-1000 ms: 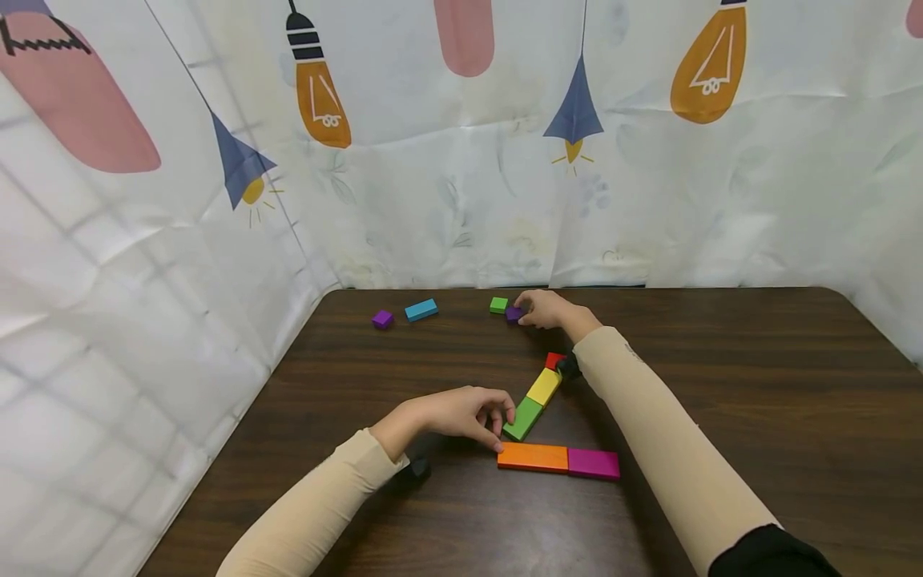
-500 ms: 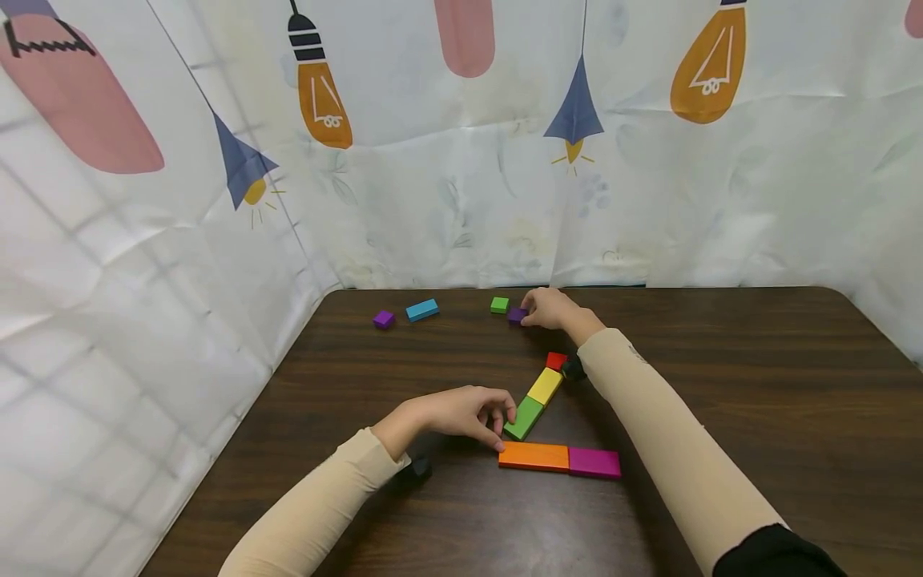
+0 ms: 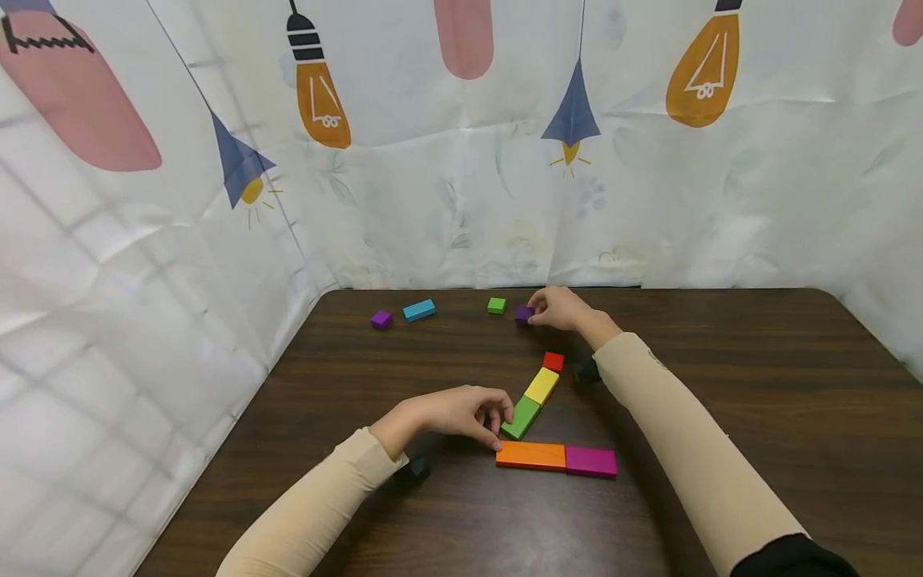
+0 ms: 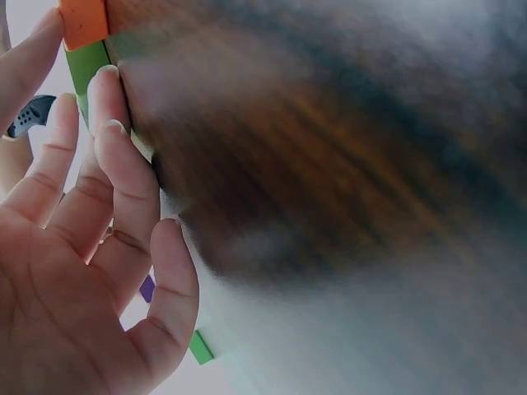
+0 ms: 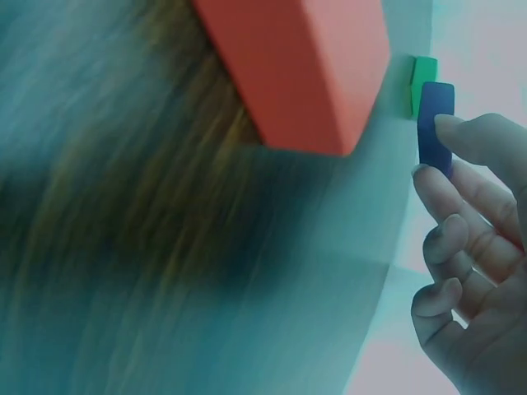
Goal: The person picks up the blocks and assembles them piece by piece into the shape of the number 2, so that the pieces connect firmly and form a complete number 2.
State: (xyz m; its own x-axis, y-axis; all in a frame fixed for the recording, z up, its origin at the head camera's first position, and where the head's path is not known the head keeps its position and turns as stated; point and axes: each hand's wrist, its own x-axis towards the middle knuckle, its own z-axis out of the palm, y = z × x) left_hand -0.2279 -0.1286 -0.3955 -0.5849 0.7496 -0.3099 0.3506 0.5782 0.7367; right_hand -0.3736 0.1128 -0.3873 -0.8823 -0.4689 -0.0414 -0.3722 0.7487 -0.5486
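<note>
My right hand (image 3: 562, 309) is at the far side of the table, pinching a small dark purple block (image 3: 524, 315). In the right wrist view the thumb lies against one face of that purple block (image 5: 435, 123), the index finger at its lower end. Nearer, my left hand (image 3: 457, 414) rests with loosely bent fingers. Its thumb tip touches the left end of an orange block (image 3: 530, 455), and its index finger overlaps a green block (image 3: 521, 417). A magenta block (image 3: 591, 462) continues the orange one. From the green block, a yellow block (image 3: 542, 385) and a red block (image 3: 553, 361) run diagonally away.
Along the back of the dark wooden table (image 3: 721, 385) lie a small green block (image 3: 497, 305), a blue block (image 3: 419, 310) and a bright purple block (image 3: 381, 320). A printed white curtain (image 3: 404, 208) hangs behind the table's far edge and on its left.
My right hand has slid the dark purple block a little to the right, widening its gap from the small green block. The left hand has stayed in place.
</note>
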